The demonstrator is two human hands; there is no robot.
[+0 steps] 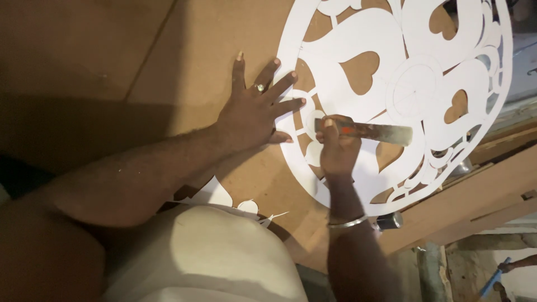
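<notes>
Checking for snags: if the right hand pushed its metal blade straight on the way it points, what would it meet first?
The right hand points the blade across the white cutout; it would likely meet the round centre ring area first, though depth is unclear.

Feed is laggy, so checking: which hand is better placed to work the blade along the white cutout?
Right. The right hand grips the metal blade over the white cutout; the left hand lies flat, fingers spread at its edge.

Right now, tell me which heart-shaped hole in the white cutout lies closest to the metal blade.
The heart hole just below the metal blade, nearly touching its edge. The other hearts, like the big one higher up and one at the right, sit well clear.
</notes>
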